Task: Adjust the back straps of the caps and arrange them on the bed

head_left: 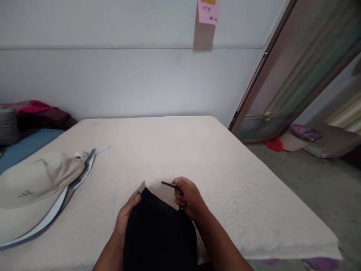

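A dark cap-like cloth piece (160, 233) is near the front of the table, close to me. My left hand (126, 212) grips its left upper edge, beside a small light tag (142, 187) that sticks up at the corner. My right hand (188, 197) is closed around the handles of dark scissors (171, 184), whose narrow tip points left above the cloth's upper right edge. The tip does not touch the tag. Part of the handles is hidden by my fingers.
Beige caps (42, 180) lie stacked at the left on the cream-covered table (158, 143). A pink note (208, 12) hangs on the white wall behind. A sliding glass door (282, 82) and bags (296, 139) on the floor stand at the right.
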`<state>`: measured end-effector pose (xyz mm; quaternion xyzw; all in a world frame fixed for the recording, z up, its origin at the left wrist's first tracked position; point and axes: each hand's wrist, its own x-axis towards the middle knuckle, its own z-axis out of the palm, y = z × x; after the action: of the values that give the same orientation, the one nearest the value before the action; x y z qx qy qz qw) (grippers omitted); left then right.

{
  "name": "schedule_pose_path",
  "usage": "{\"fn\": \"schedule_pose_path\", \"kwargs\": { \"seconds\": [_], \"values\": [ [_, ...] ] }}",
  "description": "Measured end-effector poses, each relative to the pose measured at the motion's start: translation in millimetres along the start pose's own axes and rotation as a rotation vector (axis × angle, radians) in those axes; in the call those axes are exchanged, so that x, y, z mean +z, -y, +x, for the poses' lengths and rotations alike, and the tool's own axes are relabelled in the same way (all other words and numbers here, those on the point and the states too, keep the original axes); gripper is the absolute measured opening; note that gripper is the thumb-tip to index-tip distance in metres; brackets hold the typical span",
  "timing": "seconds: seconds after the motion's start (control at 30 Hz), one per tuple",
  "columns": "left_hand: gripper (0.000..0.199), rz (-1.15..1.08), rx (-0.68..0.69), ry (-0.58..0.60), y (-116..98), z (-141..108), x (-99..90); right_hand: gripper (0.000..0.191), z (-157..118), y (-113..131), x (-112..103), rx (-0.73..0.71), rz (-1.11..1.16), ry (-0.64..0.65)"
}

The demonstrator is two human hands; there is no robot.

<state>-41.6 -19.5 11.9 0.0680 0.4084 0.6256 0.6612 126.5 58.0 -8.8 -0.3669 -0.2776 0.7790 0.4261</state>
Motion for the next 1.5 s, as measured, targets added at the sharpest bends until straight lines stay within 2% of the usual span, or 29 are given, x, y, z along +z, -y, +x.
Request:
{"fn": "schedule_pose_path", "kwargs": {
  "seconds": [0.07,0.17,0.33,0.47,0.53,0.63,0.77,0.9,1.03,1.13,1.3,1.4,1.5],
  "values": [
    [0.01,-0.077,-0.019,-0.028,-8.4,2.8,-8.9,0.02,6.0,-0.8,-4.5,-0.013,0.109,-0.089],
    [0.018,-0.156,-0.087,-0.022,-20.5,7.0,-15.1,0.022,6.0,-4.4,-6.3,0.045,0.226,-0.081],
    [0.032,-0.334,-0.023,-0.036,-38.6,14.1,-14.0,0.043,-11.8,-16.5,4.0,0.314,0.057,0.065],
    [0.036,-0.336,0.025,-0.095,-46.3,20.6,-22.4,0.044,-22.1,-23.8,12.9,0.459,0.045,0.247],
    [0.032,-0.295,0.027,-0.065,-46.6,24.0,-29.9,0.036,-23.0,-24.5,14.7,0.474,0.066,0.321],
    [0.026,-0.237,-0.028,-0.021,-44.2,28.7,-38.6,0.024,-19.5,-21.6,13.5,0.357,0.112,0.373],
    [0.023,-0.167,-0.141,0.0,-40.8,28.5,-36.3,0.033,-9.0,-13.7,8.4,0.162,0.188,0.257],
    [0.028,-0.13,-0.076,0.061,-36.4,15.1,-21.6,0.037,5.8,-9.4,0.9,0.011,0.309,0.066],
    [0.032,-0.056,-0.085,0.147,-24.6,-1.1,-15.7,0.036,24.1,-9.5,-9.8,-0.071,0.449,-0.127],
    [0.028,0.025,-0.061,0.13,-12.5,-7.0,-22.2,0.03,35.6,-10.4,-15.8,-0.104,0.491,-0.209],
    [0.03,0.12,0.038,0.021,-0.6,-7.0,-30.5,0.015,41.5,-17.3,-12.5,-0.12,0.486,-0.239],
    [0.026,0.135,0.176,-0.029,-12.7,-4.1,-31.3,0.004,37.5,-24.3,-4.7,-0.073,0.458,-0.246],
    [0.027,0.175,0.322,-0.087,-51.7,0.6,-39.0,0.006,30.5,-29.8,4.8,0.048,0.406,-0.234]
  ]
}}
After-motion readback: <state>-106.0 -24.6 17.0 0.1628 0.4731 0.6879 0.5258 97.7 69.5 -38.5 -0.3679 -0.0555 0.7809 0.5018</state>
